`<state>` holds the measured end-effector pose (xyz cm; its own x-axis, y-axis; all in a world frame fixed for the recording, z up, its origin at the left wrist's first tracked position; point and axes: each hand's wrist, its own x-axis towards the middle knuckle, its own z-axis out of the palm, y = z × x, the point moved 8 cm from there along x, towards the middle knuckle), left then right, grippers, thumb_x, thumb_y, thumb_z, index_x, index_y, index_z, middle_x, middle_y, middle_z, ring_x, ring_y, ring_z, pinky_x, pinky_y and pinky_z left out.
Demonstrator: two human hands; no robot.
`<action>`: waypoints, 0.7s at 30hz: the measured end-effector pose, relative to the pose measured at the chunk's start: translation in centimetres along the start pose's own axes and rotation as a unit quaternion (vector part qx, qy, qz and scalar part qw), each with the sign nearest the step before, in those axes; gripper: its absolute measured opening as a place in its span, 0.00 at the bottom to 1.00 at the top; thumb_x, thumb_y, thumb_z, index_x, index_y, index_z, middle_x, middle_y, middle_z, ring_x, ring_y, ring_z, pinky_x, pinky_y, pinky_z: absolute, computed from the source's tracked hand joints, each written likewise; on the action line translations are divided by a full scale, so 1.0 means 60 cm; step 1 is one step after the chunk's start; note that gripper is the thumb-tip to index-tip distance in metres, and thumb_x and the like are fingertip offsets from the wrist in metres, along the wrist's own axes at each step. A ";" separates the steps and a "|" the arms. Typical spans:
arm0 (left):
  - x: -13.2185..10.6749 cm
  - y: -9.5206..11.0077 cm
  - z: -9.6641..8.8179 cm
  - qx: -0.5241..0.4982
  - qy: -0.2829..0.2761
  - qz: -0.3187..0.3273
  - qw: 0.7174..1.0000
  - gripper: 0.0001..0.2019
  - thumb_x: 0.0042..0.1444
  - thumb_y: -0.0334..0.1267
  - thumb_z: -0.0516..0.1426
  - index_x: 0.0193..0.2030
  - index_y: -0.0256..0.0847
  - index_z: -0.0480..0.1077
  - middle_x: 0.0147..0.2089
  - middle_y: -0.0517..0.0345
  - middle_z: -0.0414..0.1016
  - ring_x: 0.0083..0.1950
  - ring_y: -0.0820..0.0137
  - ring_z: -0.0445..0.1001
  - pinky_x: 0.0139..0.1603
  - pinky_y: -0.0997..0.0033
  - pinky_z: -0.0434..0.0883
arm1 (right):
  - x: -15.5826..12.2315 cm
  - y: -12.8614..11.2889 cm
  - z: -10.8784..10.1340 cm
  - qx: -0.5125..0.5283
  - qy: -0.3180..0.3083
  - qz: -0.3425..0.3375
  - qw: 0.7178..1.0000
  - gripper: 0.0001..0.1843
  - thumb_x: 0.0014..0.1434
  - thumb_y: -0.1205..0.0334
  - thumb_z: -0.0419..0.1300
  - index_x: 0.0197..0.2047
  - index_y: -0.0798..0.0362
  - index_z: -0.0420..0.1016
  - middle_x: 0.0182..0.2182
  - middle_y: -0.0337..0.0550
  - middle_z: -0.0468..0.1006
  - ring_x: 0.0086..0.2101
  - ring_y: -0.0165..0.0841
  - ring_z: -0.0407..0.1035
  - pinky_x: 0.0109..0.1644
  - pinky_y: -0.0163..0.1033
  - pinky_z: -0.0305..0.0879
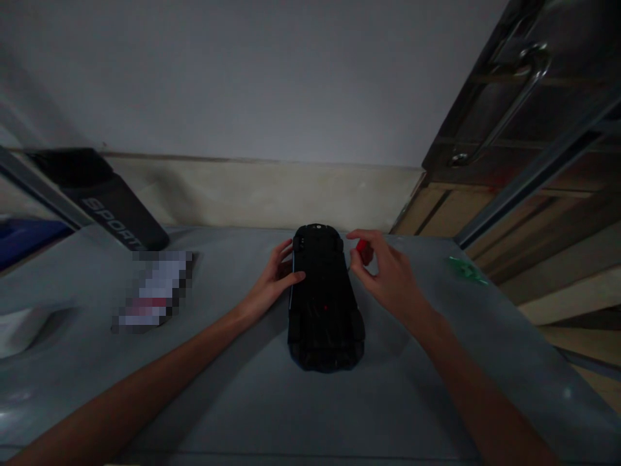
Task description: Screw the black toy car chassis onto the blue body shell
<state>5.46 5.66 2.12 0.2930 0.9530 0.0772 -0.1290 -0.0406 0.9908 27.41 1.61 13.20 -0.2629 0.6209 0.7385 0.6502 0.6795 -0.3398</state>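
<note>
A black toy car point(324, 291) lies upside down on the grey table, its underside facing up and its length pointing away from me. My left hand point(275, 278) grips its left side, thumb over the underside and fingers along the edge. To the right of the car, my right hand point(383, 272) is curled around a small red object point(363, 248). Fingers cover most of that object, so its kind does not show. The index finger of this hand stretches toward the car's far right wheel.
A dark bottle marked SPORT point(116, 207) leans at the back left. Closer to me lie a pixelated flat item point(155, 288) and a white object point(22, 330). A green crinkled piece point(466, 270) rests near the right edge. Behind the table point(272, 414) rises a wall.
</note>
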 end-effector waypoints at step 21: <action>0.006 -0.011 -0.011 0.016 0.010 0.006 1.000 0.45 0.60 0.49 0.73 0.81 0.55 0.61 0.87 0.45 0.61 0.82 0.40 0.67 0.84 0.30 0.62 | -0.006 0.001 0.000 -0.021 0.028 0.046 0.998 0.13 0.75 0.64 0.57 0.60 0.47 0.74 0.32 0.36 0.77 0.30 0.36 0.73 0.40 0.42 0.69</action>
<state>5.05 6.24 1.40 0.2720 0.9583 0.0871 -0.1026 -0.0611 0.9928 27.54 1.41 12.89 -0.1611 0.6553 0.7380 0.6998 0.6031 -0.3827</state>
